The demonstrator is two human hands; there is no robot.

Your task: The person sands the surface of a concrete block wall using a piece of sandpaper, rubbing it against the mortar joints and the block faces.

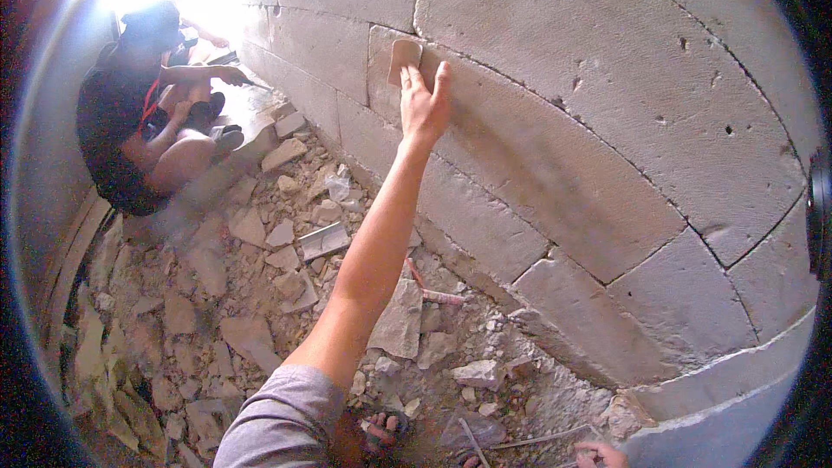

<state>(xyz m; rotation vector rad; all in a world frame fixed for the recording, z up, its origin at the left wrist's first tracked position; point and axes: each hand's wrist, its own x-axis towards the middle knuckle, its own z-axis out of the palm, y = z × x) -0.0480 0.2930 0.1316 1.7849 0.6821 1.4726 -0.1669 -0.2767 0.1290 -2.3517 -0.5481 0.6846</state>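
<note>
My left arm reaches up and forward to the grey block wall (555, 147). My left hand (425, 104) presses a small flat beige pad (404, 61) against it, fingers on its face and thumb out to the right. The pad lies near the upper left corner of one long block, whose surface is darker in a band running down to the right. Whether the pad is sandpaper or a stiff plate, I cannot tell. Only the bent fingers of my right hand (600, 455) show at the bottom edge, close to a thin stick (542, 438); the remainder is cut off.
Broken stone rubble (251, 338) covers the ground along the wall. In it lie a grey channel piece (325, 241) and a reddish handle-like tool (442, 296). A person (130, 113) squats at the far left. My sandalled foot (381, 432) is below; a low ledge (719, 399) stands right.
</note>
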